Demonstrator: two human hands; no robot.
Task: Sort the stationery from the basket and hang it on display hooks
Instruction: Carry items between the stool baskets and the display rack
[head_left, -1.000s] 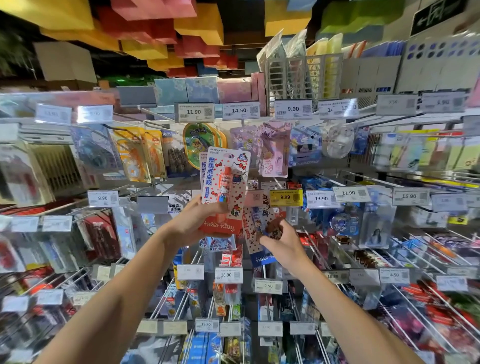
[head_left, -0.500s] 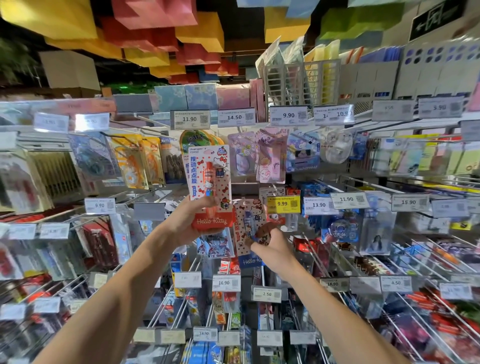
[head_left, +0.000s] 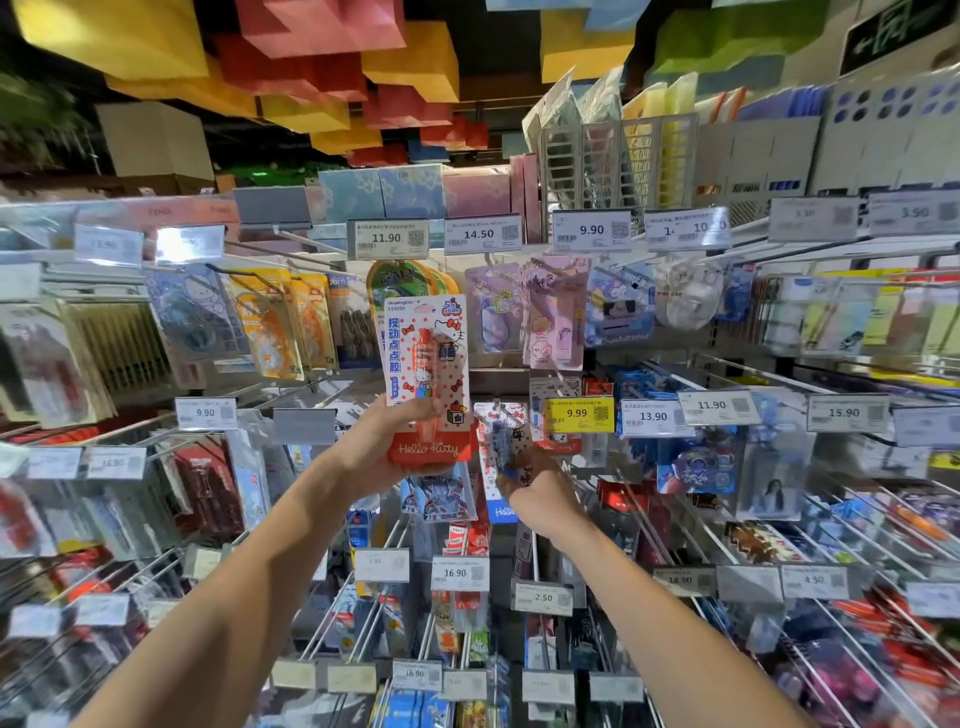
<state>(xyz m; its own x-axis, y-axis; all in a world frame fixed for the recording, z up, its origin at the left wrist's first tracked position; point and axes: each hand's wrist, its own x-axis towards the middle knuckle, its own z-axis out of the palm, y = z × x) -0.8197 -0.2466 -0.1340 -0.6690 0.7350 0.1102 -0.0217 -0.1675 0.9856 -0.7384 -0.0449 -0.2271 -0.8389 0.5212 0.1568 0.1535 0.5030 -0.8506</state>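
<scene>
Up at centre among the display hooks (head_left: 306, 240), held upright: Hello Kitty glue card (head_left: 427, 374), white with red dots, red band at bottom, orange pen under blister. Gripped low by left hand (head_left: 384, 447), thumb across front, arm rising from 7 o'clock. At its 4 o'clock, right hand (head_left: 540, 493) pinching bottom of blurred dotted pack (head_left: 501, 441), hanging at 9 o'clock of yellow price tag (head_left: 579, 414).

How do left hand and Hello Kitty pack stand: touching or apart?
Touching. Head view: the left hand grips the Hello Kitty pack, thumb across its front.
</scene>
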